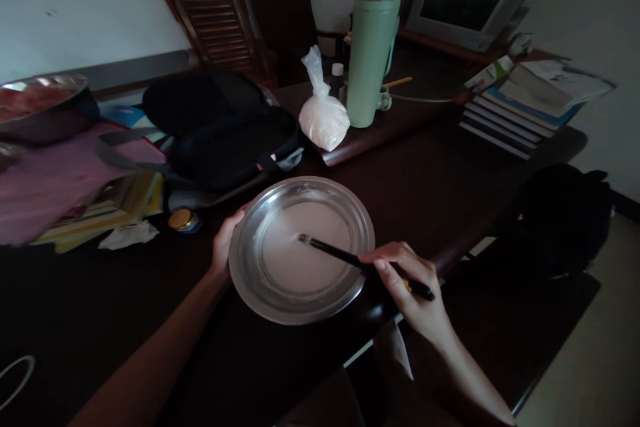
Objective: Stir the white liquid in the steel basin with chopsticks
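Note:
A round metal basin (357,213) is in front of me on the dark table, with a flat rim and a whitish, milky liquid (305,263) inside. My left hand (226,243) grips its left rim; the fingers are partly hidden behind the edge. My right hand (413,280) is closed around a long black stick (333,252), perhaps chopsticks, held slanting over the basin's right side. Its banded tip meets the liquid near the middle. Beyond the basin stands a knotted clear plastic bag (325,121) of white powder.
A tall green thermos (371,63) stands behind the bag, with a small dark bottle (337,80) beside it. An open black case (233,140), a gold-lidded jar (183,219) and a pot (60,110) are at the left. Stacked books (520,113) lie at the right.

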Motion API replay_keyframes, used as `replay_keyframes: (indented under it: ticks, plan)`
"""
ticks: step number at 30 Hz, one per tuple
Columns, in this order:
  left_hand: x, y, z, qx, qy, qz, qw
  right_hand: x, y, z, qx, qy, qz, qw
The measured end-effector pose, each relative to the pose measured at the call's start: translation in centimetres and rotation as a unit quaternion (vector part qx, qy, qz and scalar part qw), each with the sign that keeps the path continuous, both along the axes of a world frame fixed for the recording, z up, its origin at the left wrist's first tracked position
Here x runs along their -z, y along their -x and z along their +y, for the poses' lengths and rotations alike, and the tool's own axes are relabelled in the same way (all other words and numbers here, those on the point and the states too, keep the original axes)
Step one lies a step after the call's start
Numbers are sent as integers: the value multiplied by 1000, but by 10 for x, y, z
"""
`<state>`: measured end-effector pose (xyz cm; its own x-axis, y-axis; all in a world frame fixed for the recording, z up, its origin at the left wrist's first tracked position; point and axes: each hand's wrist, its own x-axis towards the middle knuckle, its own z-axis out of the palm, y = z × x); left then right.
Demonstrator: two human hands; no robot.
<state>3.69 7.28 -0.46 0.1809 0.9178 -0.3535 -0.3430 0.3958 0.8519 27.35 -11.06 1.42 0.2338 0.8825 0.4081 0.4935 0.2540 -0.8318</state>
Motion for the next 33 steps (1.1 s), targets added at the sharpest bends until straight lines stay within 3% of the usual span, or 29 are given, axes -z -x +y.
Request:
replay_keyframes:
  ticks: [4, 10, 16, 22, 28, 33]
  plan:
    - [1, 1, -1, 8, -10, -1, 1000, -1, -4, -5, 77, 0, 31, 997]
    - [1, 2, -1, 7, 7, 0, 1000, 0, 0, -2, -19, 14, 32, 999]
    - [1, 0, -1, 15, -20, 0, 1000, -2, -5, -7, 65, 13, 48, 997]
    - [0, 1, -2, 8, -3, -4, 1000, -1, 2, 0, -23, 21, 29, 999]
    - [0, 0, -3, 11, -5, -2, 1000, 0, -4, -5, 76, 9, 38, 996]
    - [0, 1, -2, 8, 14, 2, 1000, 1, 0, -1, -13, 13, 40, 999]
